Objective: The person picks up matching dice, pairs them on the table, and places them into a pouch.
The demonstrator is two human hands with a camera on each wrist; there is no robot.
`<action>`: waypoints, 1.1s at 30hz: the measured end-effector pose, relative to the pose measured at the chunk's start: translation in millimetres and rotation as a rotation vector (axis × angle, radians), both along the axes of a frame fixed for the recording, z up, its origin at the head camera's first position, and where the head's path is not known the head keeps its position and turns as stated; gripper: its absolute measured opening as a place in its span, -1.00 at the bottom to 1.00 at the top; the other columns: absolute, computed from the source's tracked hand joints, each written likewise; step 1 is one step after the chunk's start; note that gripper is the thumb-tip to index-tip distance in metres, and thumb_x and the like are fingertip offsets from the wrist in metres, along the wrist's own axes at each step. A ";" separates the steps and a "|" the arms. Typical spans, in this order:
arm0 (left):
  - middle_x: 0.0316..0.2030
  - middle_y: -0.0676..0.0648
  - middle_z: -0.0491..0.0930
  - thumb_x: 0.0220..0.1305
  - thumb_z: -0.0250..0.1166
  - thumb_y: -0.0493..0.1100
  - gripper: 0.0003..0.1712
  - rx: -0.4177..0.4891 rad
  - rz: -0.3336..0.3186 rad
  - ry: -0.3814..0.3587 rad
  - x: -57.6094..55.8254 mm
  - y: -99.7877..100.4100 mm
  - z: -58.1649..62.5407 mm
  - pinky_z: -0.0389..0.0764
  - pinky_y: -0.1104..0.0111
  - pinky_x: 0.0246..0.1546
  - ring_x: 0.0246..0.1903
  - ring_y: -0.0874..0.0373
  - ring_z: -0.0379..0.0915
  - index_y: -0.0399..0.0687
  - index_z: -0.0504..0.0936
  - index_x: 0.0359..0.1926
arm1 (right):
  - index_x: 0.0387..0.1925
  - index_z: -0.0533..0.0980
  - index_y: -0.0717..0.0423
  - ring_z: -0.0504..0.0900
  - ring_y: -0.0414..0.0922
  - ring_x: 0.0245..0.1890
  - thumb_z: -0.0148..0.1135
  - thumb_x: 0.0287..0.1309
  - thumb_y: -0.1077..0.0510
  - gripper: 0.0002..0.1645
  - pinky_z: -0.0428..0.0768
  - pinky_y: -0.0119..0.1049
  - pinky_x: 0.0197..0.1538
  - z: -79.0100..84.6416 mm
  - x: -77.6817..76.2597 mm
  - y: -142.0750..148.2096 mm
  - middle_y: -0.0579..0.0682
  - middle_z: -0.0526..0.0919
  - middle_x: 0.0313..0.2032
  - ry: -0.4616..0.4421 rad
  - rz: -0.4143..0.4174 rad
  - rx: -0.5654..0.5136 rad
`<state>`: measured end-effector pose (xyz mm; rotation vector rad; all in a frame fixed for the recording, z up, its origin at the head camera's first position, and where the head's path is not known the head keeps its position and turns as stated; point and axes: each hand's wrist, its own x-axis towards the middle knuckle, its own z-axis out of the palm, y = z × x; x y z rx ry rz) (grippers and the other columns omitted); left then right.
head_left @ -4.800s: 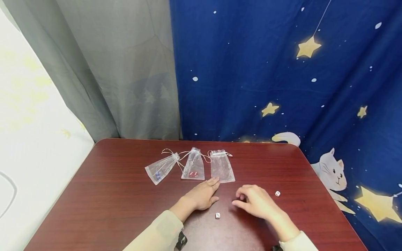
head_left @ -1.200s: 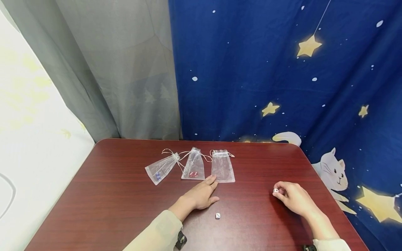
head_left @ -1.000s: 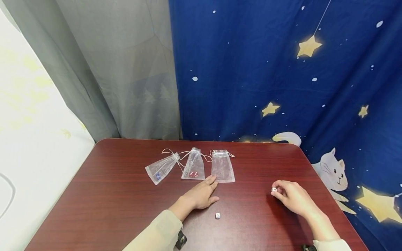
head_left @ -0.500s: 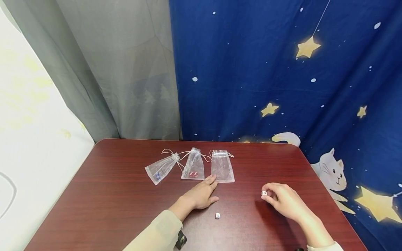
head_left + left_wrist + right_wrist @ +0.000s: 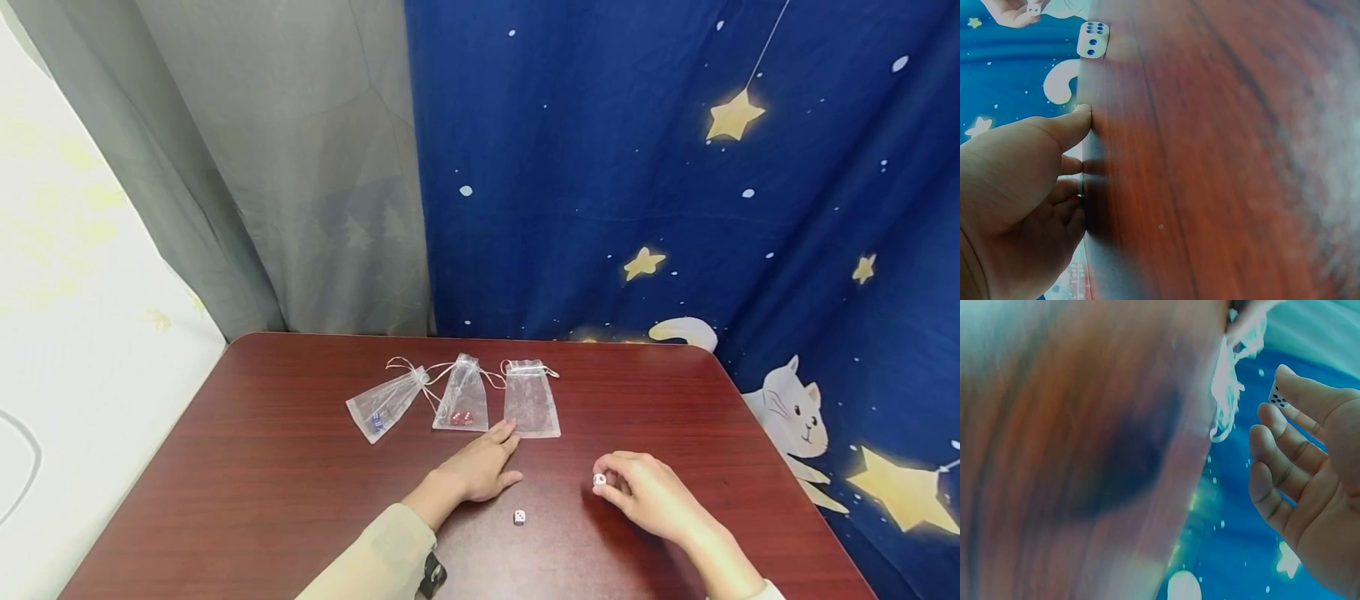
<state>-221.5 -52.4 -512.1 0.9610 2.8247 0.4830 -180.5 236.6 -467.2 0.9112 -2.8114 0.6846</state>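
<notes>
My right hand [image 5: 648, 496] pinches a white die [image 5: 599, 479] between thumb and fingers. In the right wrist view that die [image 5: 1277, 397] shows dark pips at the fingertips, up off the tabletop. My left hand [image 5: 476, 467] rests on the table with fingers straight, its fingertips at the lower left corner of a sheer drawstring bag [image 5: 531, 404] with no dice showing in it. A second white die [image 5: 520, 517] lies on the table near the left thumb; the left wrist view shows this die [image 5: 1093, 40] with blue pips.
Left of that bag lie two more sheer drawstring bags: one bag [image 5: 465, 387] with red dice [image 5: 462, 418] inside, and one bag [image 5: 397, 396] with blue dice [image 5: 377, 422]. The dark red table [image 5: 262, 483] backs onto a grey and blue curtain [image 5: 562, 208].
My right hand first reached right to the white die lying there and took it. Since then it has carried the die back left, toward the middle. The left hand has stayed nearly still.
</notes>
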 end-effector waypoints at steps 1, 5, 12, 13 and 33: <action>0.49 -0.30 0.19 0.43 0.26 0.04 -0.29 0.000 0.001 0.000 0.1 -0.1 -0.1 0.14 0.18 0.48 0.50 -0.14 0.05 -0.34 0.38 0.40 | -0.35 0.60 -0.17 0.42 -0.44 -0.51 0.50 0.11 0.17 -0.80 0.42 -0.45 -0.45 -1.7 0.7 -3.0 -0.45 0.42 -0.51 -0.001 0.011 0.002; 0.49 -0.30 0.19 0.43 0.27 0.03 -0.29 0.003 0.003 -0.004 0.7 -0.1 -0.5 0.14 0.17 0.48 0.50 -0.14 0.05 -0.35 0.38 0.40 | -0.39 0.56 -0.22 0.38 -0.43 -0.53 0.51 0.10 0.15 -0.76 0.38 -0.47 -0.47 -8.6 3.4 -14.5 -0.45 0.39 -0.52 -0.005 0.053 0.005; 0.49 -0.30 0.19 0.43 0.26 0.03 -0.29 0.002 -0.006 -0.006 2.2 0.8 1.2 0.15 0.19 0.48 0.50 -0.14 0.06 -0.35 0.38 0.40 | -0.39 0.53 -0.23 0.36 -0.46 -0.53 0.50 0.12 0.13 -0.75 0.40 -0.47 -0.46 -19.0 10.7 -29.9 -0.45 0.39 -0.50 -0.070 0.104 0.012; 0.49 -0.30 0.19 0.43 0.26 0.03 -0.29 0.003 -0.006 -0.007 2.3 0.9 1.5 0.15 0.19 0.48 0.50 -0.14 0.06 -0.35 0.38 0.40 | -0.38 0.54 -0.23 0.37 -0.46 -0.52 0.49 0.13 0.12 -0.76 0.40 -0.46 -0.45 -20.2 11.4 -31.7 -0.45 0.39 -0.49 -0.078 0.111 0.016; 0.48 -0.30 0.20 0.43 0.26 0.04 -0.29 0.005 -0.005 0.002 1.4 -1.0 1.8 0.14 0.19 0.48 0.50 -0.14 0.06 -0.36 0.39 0.39 | -0.40 0.55 -0.17 0.37 -0.48 -0.50 0.53 0.05 0.09 -0.76 0.42 -0.47 -0.42 -33.5 11.3 -45.2 -0.43 0.39 -0.51 -0.061 0.175 0.071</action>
